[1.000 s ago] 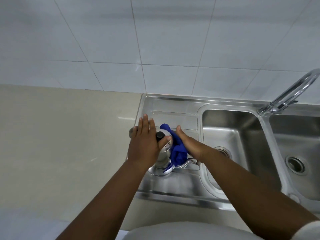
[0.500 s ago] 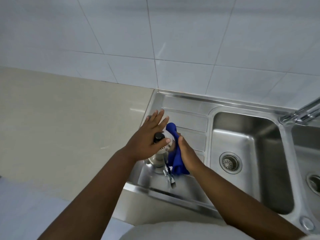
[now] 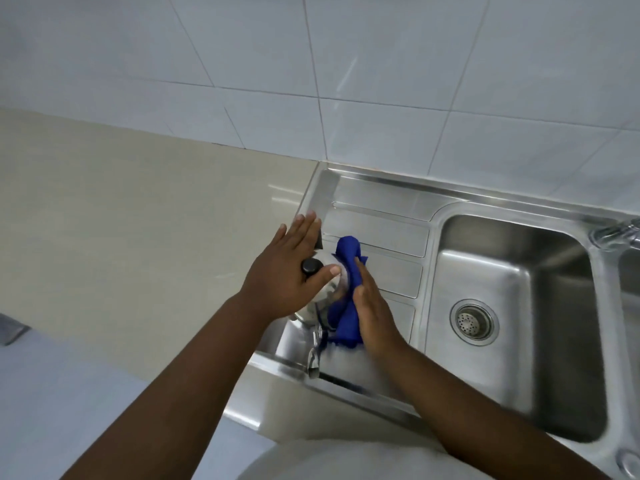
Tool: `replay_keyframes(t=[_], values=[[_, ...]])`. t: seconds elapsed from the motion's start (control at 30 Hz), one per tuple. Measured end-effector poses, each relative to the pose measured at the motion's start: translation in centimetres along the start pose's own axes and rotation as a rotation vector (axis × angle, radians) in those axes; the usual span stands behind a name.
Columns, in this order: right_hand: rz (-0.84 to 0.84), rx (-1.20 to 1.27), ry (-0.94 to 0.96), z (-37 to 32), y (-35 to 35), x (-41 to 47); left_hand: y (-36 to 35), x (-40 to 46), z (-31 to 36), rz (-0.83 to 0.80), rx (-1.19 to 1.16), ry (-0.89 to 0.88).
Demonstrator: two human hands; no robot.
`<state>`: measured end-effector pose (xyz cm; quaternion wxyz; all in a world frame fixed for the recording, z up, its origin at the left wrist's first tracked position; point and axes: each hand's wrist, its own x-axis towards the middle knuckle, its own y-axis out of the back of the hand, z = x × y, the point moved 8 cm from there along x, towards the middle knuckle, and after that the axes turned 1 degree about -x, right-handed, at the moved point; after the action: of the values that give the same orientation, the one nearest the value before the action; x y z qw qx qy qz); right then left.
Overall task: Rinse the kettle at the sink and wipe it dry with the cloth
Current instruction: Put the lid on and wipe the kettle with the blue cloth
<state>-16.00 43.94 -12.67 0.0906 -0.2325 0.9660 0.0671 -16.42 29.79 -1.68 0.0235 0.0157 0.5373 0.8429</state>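
Kettle: shiny steel kettle (image 3: 327,294) with black knob (image 3: 310,266), upright on the steel sink drainboard (image 3: 377,233).
Left hand (image 3: 282,273): flat on the lid, fingers straight.
Right hand (image 3: 375,315): straight fingers pressing blue cloth (image 3: 348,289) against its side.

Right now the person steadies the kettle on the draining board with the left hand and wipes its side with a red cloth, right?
Not quite: the cloth is blue, as the head view shows. The left hand does steady the kettle on the draining board.
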Motion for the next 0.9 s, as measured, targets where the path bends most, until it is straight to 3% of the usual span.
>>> replay_keyframes(t=[0.07,0.13,0.3,0.37,0.53,0.63,0.83,0.9], values=[[-0.009,0.058,-0.135,0.4,0.2,1.2,0.0,0.1,0.0,-0.01,0.009,-0.004],[-0.018,0.026,-0.13,-0.5,0.1,1.4,0.2,0.2,0.0,-0.01,0.017,-0.012],[-0.062,-0.125,0.356,-5.2,-1.3,-0.6,0.3,0.2,0.3,-0.023,-0.012,-0.045],[-0.001,-0.161,0.411,-4.8,-0.8,0.0,0.3,0.2,0.3,-0.028,-0.02,-0.045],[-0.008,0.205,-0.103,0.3,0.2,4.0,0.1,0.2,0.1,-0.046,-0.011,-0.025],[0.017,0.164,-0.195,0.1,0.6,4.4,0.1,0.4,0.0,-0.042,-0.023,-0.017],[0.13,-0.042,0.399,-6.0,-1.8,0.6,0.3,0.3,0.1,-0.027,-0.089,-0.037],[0.173,-0.113,0.416,-4.6,-1.2,0.5,0.4,0.3,0.1,-0.045,-0.044,-0.036]])
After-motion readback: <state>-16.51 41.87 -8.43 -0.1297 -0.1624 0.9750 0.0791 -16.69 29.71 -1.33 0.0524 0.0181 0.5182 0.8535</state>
